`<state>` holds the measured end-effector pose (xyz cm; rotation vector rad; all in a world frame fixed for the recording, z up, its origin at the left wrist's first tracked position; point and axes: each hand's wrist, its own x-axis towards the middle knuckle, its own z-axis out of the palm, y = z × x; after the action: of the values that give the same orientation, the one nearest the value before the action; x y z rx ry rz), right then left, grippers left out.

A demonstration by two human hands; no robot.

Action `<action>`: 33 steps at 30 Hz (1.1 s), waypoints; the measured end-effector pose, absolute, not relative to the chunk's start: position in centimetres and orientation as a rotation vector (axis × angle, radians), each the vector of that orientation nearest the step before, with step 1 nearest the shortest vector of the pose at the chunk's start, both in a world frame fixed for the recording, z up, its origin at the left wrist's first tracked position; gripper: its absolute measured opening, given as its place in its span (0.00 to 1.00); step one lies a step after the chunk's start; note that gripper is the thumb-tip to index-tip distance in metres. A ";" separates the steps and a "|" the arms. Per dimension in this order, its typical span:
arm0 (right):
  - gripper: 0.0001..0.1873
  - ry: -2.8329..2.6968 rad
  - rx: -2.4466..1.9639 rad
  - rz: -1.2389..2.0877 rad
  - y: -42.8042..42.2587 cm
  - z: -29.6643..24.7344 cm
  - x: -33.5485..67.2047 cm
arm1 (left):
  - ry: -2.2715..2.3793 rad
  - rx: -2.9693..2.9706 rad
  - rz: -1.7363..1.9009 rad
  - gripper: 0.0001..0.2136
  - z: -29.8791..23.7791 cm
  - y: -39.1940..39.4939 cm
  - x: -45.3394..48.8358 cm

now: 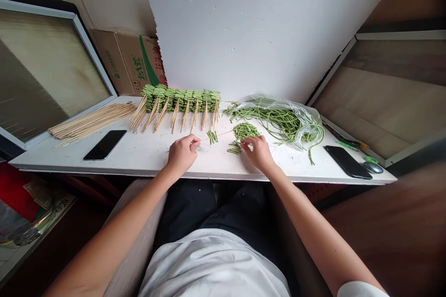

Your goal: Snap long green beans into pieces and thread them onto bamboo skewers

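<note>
My left hand point(183, 152) pinches a thin bamboo skewer point(223, 133) that carries a few short green bean pieces point(212, 137). My right hand point(257, 151) rests on the white table point(146, 155), its fingers curled over loose cut bean pieces point(234, 150) at the edge of a small pile of cut beans point(245, 130). Behind, a row of finished bean skewers point(181, 104) lies side by side.
A bundle of bare skewers point(92, 121) lies at the left, with a black phone point(105, 144) in front. A plastic bag of long green beans point(284, 118) sits at the right, then a second phone point(347, 161) and small tools point(372, 166). A white foam board point(251, 32) leans behind.
</note>
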<state>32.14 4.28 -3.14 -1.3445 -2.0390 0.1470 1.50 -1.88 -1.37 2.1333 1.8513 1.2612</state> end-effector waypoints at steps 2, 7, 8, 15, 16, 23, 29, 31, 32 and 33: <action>0.11 -2.008 -1.409 0.149 4.5 -3.4 31.7 | 1.854 2.132 1.250 0.07 -1.6 -1.8 1.6; 0.12 -1.928 -1.416 0.215 5.1 -4.3 30.6 | 1.846 2.131 1.220 0.08 -2.4 -1.7 2.0; 0.12 -1.916 -1.403 0.228 5.2 -4.3 30.5 | 1.843 2.132 1.215 0.08 -2.5 -1.7 2.1; 0.17 -1.657 -1.213 0.668 5.0 -2.7 31.6 | 1.829 2.139 1.268 0.07 -2.5 -1.8 2.0; 0.19 -1.552 -1.174 0.818 5.0 -2.5 31.8 | 1.817 2.145 1.288 0.07 -2.4 -1.9 2.0; 0.24 -1.144 -0.817 1.474 3.7 -1.1 31.5 | 1.763 2.164 1.408 0.06 -0.6 -3.3 2.9; 0.22 -1.153 -0.742 1.588 2.5 -0.1 30.5 | 1.735 2.143 1.435 0.06 0.3 -4.3 3.7; 0.22 -1.171 -0.754 1.573 2.3 0.0 30.3 | 1.742 2.141 1.428 0.06 0.4 -4.3 3.7; 0.22 -1.176 -0.753 1.566 2.3 0.0 30.3 | 1.745 2.141 1.425 0.06 0.4 -4.3 3.7; 0.22 -1.177 -0.751 1.560 2.2 0.0 30.3 | 1.749 2.142 1.424 0.06 0.4 -4.3 3.7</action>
<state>30.27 2.25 0.05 -0.7510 -1.1768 1.5602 3.73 -4.29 0.39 2.1419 1.7485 1.4236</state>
